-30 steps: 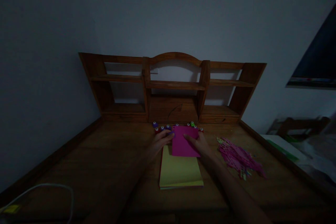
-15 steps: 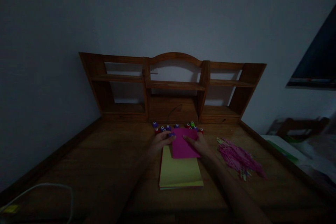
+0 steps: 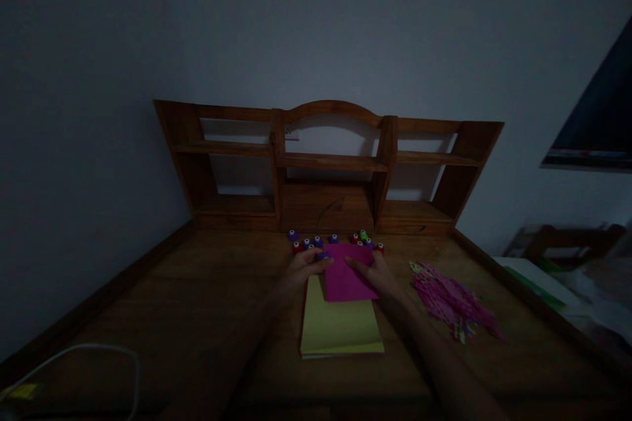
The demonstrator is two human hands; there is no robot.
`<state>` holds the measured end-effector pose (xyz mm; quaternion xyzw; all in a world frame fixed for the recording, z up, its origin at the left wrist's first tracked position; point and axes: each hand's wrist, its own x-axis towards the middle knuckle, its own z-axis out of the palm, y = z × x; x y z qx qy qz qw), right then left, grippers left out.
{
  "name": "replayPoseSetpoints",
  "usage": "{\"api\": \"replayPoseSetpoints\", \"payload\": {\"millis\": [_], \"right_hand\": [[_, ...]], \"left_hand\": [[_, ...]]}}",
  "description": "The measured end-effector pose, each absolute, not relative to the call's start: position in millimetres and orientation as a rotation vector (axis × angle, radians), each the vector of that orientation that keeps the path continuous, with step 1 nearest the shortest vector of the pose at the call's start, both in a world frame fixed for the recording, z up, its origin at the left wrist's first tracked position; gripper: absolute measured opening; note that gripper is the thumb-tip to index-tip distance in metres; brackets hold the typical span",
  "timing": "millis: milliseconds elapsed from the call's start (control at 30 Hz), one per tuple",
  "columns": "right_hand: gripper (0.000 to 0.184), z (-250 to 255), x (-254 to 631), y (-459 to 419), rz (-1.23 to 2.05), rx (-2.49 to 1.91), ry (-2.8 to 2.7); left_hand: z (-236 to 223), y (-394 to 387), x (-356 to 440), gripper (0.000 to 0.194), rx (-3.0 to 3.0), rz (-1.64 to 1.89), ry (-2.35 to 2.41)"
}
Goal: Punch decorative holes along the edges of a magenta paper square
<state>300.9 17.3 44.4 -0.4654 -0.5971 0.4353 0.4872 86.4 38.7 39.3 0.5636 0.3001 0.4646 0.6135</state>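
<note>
A magenta paper sheet (image 3: pixel 345 276) lies over the far end of a yellow paper pad (image 3: pixel 338 329) on the wooden desk (image 3: pixel 197 316). My left hand (image 3: pixel 301 270) is at the sheet's left edge, its fingers curled round a small purple punch (image 3: pixel 324 254). On the right side of the sheet rests my right hand (image 3: pixel 378 273), fingers stretched flat and pressing the paper down. Just beyond the sheet stands a row of several small coloured punches (image 3: pixel 336 240).
A wooden shelf unit (image 3: pixel 328 164) stands at the back of the desk against the wall. A heap of pink paper cuttings (image 3: pixel 449 302) lies to the right. A white cable (image 3: pixel 99 355) loops at the near left. The room is dim.
Both hands stay on the magenta sheet and have barely moved. The camera view has shifted slightly.
</note>
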Motion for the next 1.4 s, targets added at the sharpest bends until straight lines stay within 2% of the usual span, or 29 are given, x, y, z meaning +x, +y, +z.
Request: {"api": "replayPoseSetpoints", "payload": {"millis": [367,1400], "right_hand": [[0.037,45,304,19,1.001,-1.159,-1.539],[0.043,49,293,13,1.041,-1.144,-1.503]], "left_hand": [[38,39,86,0.038,1.318,1.045,0.685],[35,40,87,0.038,1.236,1.102,0.747]]}}
